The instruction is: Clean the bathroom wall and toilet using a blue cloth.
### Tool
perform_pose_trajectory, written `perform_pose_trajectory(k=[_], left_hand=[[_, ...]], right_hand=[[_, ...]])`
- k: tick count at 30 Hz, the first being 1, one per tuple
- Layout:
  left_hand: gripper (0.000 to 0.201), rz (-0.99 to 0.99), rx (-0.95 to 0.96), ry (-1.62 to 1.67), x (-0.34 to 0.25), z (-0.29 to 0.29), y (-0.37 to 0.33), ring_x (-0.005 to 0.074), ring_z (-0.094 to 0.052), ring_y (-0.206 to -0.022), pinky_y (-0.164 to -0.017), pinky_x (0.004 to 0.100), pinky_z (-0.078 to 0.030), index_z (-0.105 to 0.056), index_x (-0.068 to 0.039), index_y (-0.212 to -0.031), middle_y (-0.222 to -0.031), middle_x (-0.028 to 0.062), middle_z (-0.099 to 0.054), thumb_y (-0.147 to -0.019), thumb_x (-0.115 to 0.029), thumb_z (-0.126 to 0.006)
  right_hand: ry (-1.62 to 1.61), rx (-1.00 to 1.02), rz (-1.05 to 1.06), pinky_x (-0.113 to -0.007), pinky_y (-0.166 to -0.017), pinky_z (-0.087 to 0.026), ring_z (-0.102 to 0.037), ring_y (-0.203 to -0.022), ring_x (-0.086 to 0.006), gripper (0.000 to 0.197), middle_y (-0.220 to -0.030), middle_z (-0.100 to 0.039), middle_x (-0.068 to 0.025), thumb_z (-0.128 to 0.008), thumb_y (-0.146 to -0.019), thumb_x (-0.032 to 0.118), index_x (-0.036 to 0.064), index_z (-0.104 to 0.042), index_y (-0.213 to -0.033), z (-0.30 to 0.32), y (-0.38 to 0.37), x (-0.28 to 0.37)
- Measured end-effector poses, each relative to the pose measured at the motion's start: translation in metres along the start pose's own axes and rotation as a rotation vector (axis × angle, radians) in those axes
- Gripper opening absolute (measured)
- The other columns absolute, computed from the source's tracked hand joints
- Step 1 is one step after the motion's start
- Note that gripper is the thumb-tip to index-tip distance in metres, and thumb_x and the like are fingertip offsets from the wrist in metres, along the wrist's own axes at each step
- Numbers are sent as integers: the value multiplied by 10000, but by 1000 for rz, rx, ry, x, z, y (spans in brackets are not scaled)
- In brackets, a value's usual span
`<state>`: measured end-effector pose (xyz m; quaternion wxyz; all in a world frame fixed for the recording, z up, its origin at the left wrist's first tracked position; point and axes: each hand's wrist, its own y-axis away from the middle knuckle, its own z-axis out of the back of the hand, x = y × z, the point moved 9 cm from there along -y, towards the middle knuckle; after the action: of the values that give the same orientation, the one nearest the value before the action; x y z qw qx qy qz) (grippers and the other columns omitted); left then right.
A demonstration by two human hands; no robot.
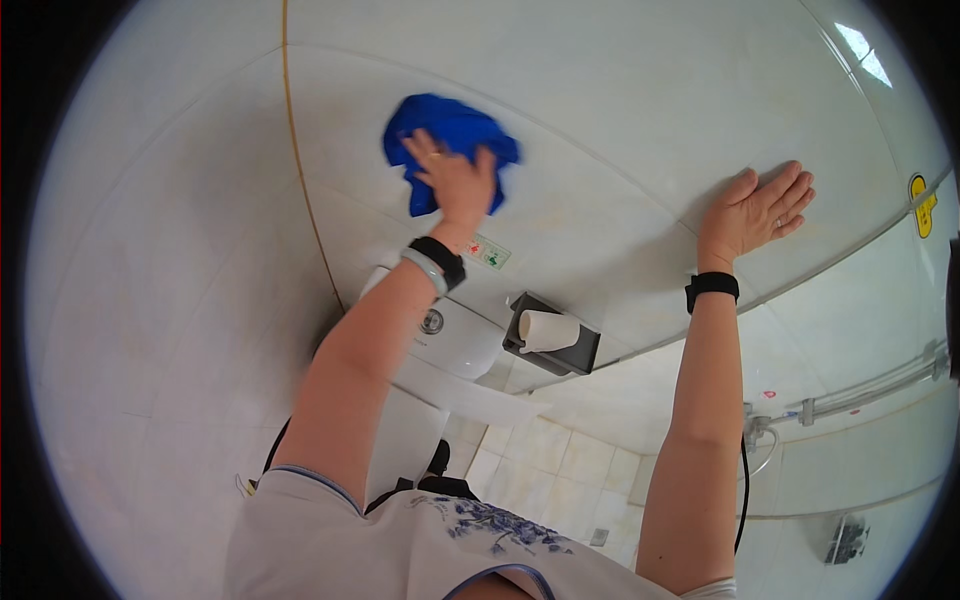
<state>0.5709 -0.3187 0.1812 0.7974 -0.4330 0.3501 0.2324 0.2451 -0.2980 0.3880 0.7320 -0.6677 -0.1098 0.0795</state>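
Note:
A blue cloth [440,112] lies spread against the pale tiled wall [600,90], slightly blurred. My left hand [457,178] holds it pressed to the tiles, its fingers spread over the fabric. There is a ring on one finger, and a black band and a pale bangle circle that wrist. Farther right, my right hand [757,215] is raised at the wall with its fingers stretched out and nothing in it. It seems to rest on the tiles by its edge. A black band [712,288] goes round the right wrist.
Below the hands, a grey holder [588,352] carries a white paper roll [548,331]. A white toilet cistern [465,345] with a round button stands under my left forearm. Shower pipework [860,395] runs along the right. A yellow sticker [922,206] and a small label [487,252] are on the walls.

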Motion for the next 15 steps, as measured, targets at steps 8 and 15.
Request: perform_pose_trajectory(k=[8, 15], left_hand=[[719, -519, 107, 14, -106, 20, 20, 461, -9, -1347, -861, 752, -204, -445, 93, -1204, -1328, 275, -252, -695, -333, -722], [558, -135, -164, -67, -7, 51, -62, 457, -51, -1344, -974, 667, -216, -427, 173, -1188, -1424, 288, -155, -875, -281, -510]], right_hand=[[-2, 7, 8, -477, -1095, -38, -114, -1384, -284, 573, -1482, -203, -103, -372, -922, 370, 99, -249, -1412, -1, 2, -1], [18, 4, -1, -482, -1095, -54, -120, -1383, -287, 573, -1478, -208, -114, -367, -925, 378, 92, -254, -1409, 5, 0, 0]])
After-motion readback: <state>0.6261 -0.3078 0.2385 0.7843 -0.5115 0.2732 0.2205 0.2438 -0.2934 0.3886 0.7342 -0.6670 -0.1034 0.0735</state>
